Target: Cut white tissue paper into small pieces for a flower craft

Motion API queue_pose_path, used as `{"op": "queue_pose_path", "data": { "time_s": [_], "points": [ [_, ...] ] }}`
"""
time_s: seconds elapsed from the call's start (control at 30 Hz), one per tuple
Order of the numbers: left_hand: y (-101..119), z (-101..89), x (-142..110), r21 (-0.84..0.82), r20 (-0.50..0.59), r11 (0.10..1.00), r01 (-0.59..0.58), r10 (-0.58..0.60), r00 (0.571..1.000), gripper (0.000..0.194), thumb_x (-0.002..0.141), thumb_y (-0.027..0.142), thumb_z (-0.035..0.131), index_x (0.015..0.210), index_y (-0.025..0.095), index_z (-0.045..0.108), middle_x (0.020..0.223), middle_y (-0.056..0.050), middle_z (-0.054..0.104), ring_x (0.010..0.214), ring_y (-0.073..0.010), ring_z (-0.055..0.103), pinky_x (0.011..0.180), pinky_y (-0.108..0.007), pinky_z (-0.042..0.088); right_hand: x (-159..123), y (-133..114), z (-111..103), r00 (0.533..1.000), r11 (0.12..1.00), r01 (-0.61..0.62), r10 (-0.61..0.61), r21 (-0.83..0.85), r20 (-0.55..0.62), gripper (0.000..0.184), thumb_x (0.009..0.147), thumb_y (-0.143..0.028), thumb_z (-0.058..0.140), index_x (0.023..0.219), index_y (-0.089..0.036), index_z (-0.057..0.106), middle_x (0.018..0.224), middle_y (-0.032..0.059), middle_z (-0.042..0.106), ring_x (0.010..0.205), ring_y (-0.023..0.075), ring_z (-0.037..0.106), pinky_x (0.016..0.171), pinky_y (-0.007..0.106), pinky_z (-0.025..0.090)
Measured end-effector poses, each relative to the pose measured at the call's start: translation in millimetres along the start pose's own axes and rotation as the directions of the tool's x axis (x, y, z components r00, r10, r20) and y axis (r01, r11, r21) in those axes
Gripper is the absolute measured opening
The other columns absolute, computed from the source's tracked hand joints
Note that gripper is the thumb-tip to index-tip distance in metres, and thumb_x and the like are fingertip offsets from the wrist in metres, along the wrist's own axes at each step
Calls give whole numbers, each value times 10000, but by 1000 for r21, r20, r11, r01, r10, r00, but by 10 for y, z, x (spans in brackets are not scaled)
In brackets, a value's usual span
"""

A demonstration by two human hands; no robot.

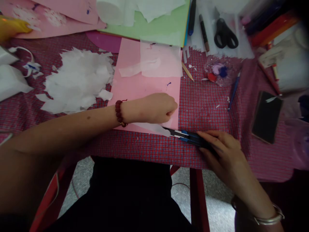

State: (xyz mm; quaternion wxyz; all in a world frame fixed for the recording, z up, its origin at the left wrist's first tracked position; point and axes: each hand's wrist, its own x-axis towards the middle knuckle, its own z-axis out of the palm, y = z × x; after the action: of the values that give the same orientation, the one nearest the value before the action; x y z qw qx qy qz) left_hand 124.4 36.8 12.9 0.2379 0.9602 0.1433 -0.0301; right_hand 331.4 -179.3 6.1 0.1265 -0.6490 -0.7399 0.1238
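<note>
My left hand [158,108] rests as a loose fist on a pink paper sheet [147,87], pressing it down near its lower right corner. A red bead bracelet [119,112] circles that wrist. My right hand [223,151] grips a blue and black utility knife [187,136] lying almost flat, its blade tip pointing left at a white paper strip [154,128] at the pink sheet's lower edge. A piece of translucent white paper [154,61] lies on the upper part of the pink sheet.
A heap of torn white paper [77,80] lies left. Black scissors [225,33], pens, a pencil [187,71], a paint dish [218,71] and a blue brush [233,91] sit at the back right. A dark phone [266,116] lies right. Green paper [156,27] lies behind.
</note>
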Motion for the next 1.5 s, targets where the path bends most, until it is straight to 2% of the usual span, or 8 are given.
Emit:
{"op": "queue_pose_path", "data": {
  "time_s": [0.3,0.47,0.6,0.77,0.97,1.2,1.37,1.5],
  "points": [
    [-143,-87,-136,-66,-177,990,121,-131,975,144,776,104,512,783,151,648,747,-28,662,649,-128,533,651,-270,384,71,43,5,999,1000,-1,2,1,-33,360,989,-261,545,1347,-264,579,1176,123,638,1036,314,622,851,508,502],
    [-66,-155,-73,-12,-52,999,-39,39,998,261,789,85,530,993,149,680,1022,-85,690,888,-185,612,806,-297,452,55,36,22,1000,1000,-12,12,26,-18,373,988,-221,548,1357,-276,557,1173,111,631,1029,302,615,850,514,505],
    [22,-161,93,48,102,985,-163,158,982,210,762,30,507,811,154,669,932,-81,660,854,-187,591,785,-291,450,42,27,34,1000,999,-14,14,33,-17,396,982,-206,558,1367,-297,540,1177,107,625,1039,309,610,852,526,501],
    [34,-177,214,107,169,984,-143,124,978,230,752,19,469,721,149,656,842,-61,650,780,-171,571,761,-285,444,49,42,45,999,999,-3,5,35,-35,399,977,-196,561,1364,-292,543,1173,111,623,1037,310,609,861,527,500],
    [-73,-221,199,113,105,992,-56,44,993,207,782,41,476,733,146,647,867,-78,656,790,-171,575,768,-292,431,118,100,39,998,1000,16,-15,9,-67,377,979,-209,543,1347,-293,561,1162,114,635,1029,325,618,837,520,499],
    [91,-216,-201,186,-220,982,-41,82,972,223,958,162,451,1026,171,663,1066,-107,672,1027,-223,596,908,-344,460,183,170,22,998,1000,12,-12,-5,-59,368,977,-242,540,1342,-244,591,1155,122,645,1042,315,625,856,508,513],
    [160,-11,-648,319,-146,910,-267,325,934,301,1023,298,473,1282,287,627,1311,-38,673,1248,-214,559,1139,-386,371,177,228,2,999,1000,17,-17,6,-41,397,967,-219,548,1359,-270,584,1172,108,645,1061,307,624,880,490,511],
    [52,182,-799,325,-64,918,-228,262,963,566,996,521,499,1532,381,389,1618,11,398,1514,-268,306,1287,-510,74,145,231,-6,1000,1000,8,-8,11,-25,408,968,-222,552,1372,-276,570,1179,104,632,1055,304,617,873,488,514]
  ]
}}
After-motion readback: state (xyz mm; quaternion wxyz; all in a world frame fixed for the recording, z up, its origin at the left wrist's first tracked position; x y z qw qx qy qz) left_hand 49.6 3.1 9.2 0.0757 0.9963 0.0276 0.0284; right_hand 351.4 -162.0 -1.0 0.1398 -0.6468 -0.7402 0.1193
